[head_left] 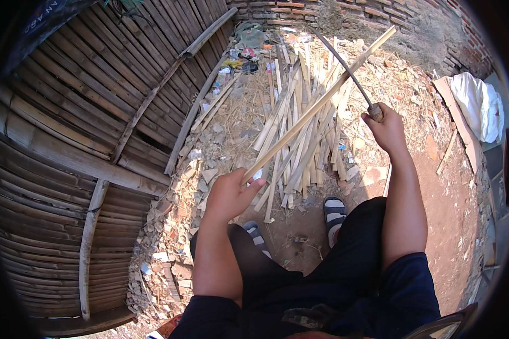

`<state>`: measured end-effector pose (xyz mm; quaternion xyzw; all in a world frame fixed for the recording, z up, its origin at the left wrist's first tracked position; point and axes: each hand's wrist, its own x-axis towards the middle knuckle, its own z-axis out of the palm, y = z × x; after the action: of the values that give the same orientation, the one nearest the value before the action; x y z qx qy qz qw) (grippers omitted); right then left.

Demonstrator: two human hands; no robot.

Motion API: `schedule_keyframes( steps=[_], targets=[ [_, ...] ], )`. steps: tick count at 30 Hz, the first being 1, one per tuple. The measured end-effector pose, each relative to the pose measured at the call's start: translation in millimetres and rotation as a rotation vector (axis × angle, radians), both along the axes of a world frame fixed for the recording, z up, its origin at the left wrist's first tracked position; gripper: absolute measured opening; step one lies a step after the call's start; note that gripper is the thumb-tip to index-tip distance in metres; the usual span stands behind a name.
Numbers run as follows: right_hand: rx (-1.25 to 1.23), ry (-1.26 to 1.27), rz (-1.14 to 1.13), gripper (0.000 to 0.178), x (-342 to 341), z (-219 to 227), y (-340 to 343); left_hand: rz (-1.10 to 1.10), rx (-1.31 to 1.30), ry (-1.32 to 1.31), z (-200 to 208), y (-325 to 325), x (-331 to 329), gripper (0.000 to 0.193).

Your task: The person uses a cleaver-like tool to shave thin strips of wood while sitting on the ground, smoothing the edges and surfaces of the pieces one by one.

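Observation:
My left hand [230, 195] is closed round the near end of a long pale bamboo strip [306, 116], which slants up and away to the right. In my right hand [387, 127] is the wooden handle of a machete [352, 75] with a long, thin dark blade. The blade crosses the strip near its far part; whether it touches, I cannot tell. Below the strip, a loose pile of split bamboo strips [313, 148] lies on the ground in front of my feet.
A bamboo slat wall [90, 85] runs along the left, with rubble [169, 226] at its foot. Behind the pile stands a brick wall [373, 14]. At the right lies a white sack [476, 107] beside a brown board [457, 116]. My sandalled feet [333, 217] rest on bare dirt.

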<state>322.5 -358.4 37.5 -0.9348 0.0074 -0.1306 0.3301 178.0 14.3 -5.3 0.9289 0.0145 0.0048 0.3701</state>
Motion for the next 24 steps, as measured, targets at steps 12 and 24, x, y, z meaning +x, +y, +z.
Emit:
schedule_keyframes(
  steps=[12,24],
  targets=[
    [-0.306,0.025,0.385,0.026,-30.7,11.1,36.8,0.020,-0.067,0.011,-4.0,-0.8,-1.2,0.042],
    [-0.241,-0.084,0.359,0.025,-23.7,-0.1,32.1,0.003,-0.034,0.002,-0.5,-7.2,3.1,0.042]
  ],
)
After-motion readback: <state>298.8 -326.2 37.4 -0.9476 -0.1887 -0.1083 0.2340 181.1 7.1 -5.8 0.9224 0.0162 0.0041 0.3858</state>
